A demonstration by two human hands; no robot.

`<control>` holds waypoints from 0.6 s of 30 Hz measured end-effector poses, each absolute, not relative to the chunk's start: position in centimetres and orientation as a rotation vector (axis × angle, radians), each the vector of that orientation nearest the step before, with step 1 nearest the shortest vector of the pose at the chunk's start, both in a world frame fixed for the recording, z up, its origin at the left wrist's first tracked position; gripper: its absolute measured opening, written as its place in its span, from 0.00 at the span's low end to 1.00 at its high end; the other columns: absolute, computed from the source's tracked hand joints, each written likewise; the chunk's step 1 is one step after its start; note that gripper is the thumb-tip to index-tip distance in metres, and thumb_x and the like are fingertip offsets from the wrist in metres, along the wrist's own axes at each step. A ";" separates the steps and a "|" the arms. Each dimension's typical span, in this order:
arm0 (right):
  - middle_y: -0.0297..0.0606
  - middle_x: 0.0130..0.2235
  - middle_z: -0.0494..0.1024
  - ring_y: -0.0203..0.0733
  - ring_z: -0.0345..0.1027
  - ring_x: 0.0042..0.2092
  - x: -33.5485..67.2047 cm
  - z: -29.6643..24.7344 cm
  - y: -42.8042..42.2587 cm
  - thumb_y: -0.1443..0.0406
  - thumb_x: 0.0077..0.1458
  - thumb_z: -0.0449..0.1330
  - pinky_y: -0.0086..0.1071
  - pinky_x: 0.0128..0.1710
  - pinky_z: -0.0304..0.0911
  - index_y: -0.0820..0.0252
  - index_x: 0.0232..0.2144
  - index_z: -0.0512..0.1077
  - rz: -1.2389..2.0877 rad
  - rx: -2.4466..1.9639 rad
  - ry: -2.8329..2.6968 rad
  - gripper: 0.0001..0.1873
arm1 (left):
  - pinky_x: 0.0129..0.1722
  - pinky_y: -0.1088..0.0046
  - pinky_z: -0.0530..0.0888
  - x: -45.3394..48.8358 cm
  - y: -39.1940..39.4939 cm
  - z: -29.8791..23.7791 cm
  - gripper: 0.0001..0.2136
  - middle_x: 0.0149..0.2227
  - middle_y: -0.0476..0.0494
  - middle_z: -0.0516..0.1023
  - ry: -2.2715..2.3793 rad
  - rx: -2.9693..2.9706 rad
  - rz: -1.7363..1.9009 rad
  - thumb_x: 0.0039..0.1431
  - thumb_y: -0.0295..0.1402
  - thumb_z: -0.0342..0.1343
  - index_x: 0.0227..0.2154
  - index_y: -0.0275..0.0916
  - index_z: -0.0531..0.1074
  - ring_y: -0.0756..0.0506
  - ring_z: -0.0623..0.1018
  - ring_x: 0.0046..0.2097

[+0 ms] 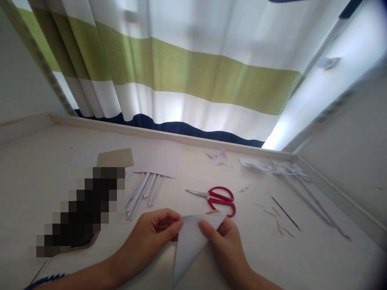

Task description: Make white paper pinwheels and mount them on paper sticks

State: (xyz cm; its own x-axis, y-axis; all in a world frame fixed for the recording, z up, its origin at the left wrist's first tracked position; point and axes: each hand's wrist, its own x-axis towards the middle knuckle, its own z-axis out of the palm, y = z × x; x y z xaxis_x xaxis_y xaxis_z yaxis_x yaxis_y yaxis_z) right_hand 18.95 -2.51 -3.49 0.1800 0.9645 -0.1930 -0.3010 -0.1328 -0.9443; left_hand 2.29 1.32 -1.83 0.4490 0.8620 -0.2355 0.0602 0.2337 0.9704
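A white sheet of paper (pixel 192 241), folded into a triangle, is held between both hands just above the desk. My left hand (pixel 160 229) pinches its upper left corner between thumb and fingers. On the right side, my right hand (pixel 223 237) grips the paper with the thumb on top and the fingers beneath, partly hidden. Just beyond the hands lie red-handled scissors (pixel 222 198), their blades pointing left. Several rolled white paper sticks (pixel 145 193) rest on the desk beyond my left hand.
White sheets (pixel 157 155) and a brown card (pixel 115 157) lie toward the back. A folded paper pinwheel (pixel 218 157) sits near the back edge. More paper pieces on sticks (pixel 290 169), a thin black rod (pixel 286 213) and small scraps (pixel 279 227) lie right. A pixelated dark object (pixel 81 213) is left.
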 end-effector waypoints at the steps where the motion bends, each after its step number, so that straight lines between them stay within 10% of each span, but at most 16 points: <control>1: 0.31 0.21 0.74 0.33 0.64 0.23 19.0 -3.5 -2.4 0.64 0.41 0.64 0.25 0.23 0.59 0.64 0.23 0.69 1.296 -1.196 -0.758 0.09 | 0.30 0.79 0.69 2.3 1.4 -1.8 0.04 0.25 0.51 0.77 0.971 1.221 0.684 0.49 0.32 0.56 0.26 0.37 0.72 0.51 0.74 0.29; 18: 0.33 0.18 0.74 0.30 0.64 0.18 19.2 -4.3 -1.5 0.62 0.43 0.63 0.21 0.15 0.63 0.66 0.21 0.71 1.338 -1.151 -0.739 0.11 | 0.30 0.82 0.69 2.1 2.1 -1.6 0.05 0.26 0.53 0.76 0.997 1.261 0.731 0.49 0.34 0.55 0.28 0.39 0.73 0.52 0.74 0.29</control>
